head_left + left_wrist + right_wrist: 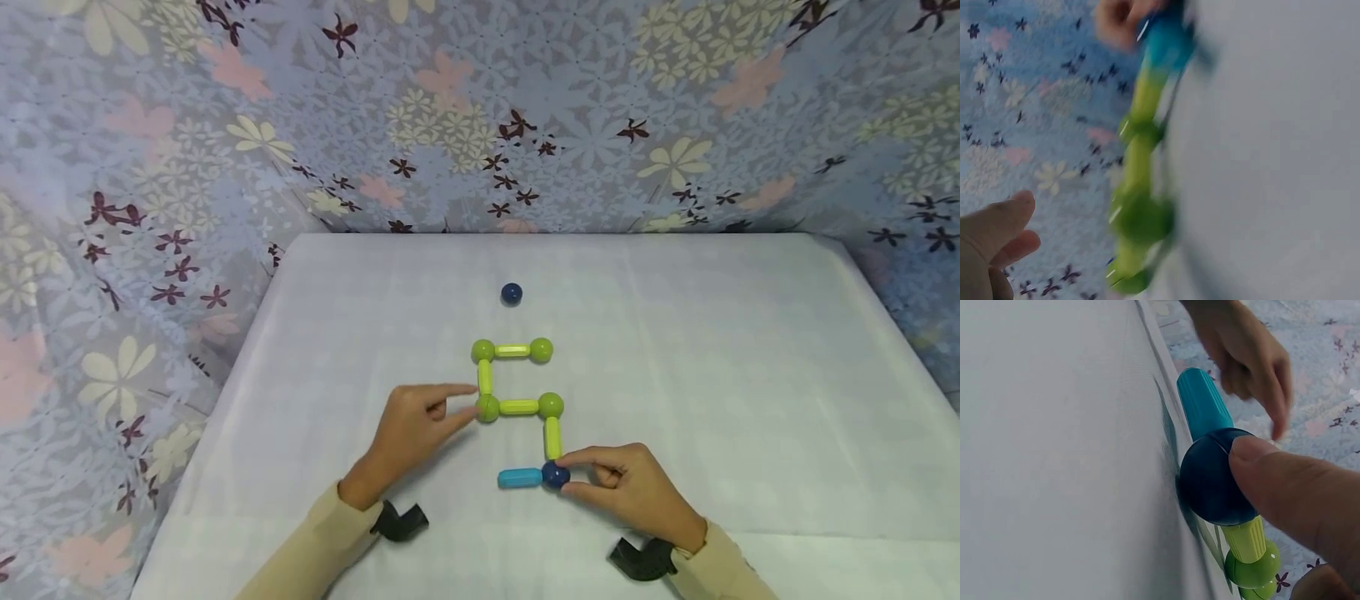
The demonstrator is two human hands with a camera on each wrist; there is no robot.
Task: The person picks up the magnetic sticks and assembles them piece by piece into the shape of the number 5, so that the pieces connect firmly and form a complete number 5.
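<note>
A zigzag of lime-green rods (519,407) and green balls (551,405) lies on the white table. At its near end a dark blue ball (556,475) joins the last green rod (552,437) and a light blue rod (520,478) pointing left. My right hand (637,487) pinches that dark blue ball between thumb and forefinger; the right wrist view shows the thumb (1291,481) against it. My left hand (416,421) is beside the left middle green ball (488,408), thumb and forefinger apart. In the left wrist view, the left hand (997,240) holds nothing.
A loose dark blue ball (512,293) lies beyond the zigzag on the white-covered table (712,350). Flower-patterned cloth (450,108) hangs behind the table and at its left. Black bands (643,560) are worn at both wrists.
</note>
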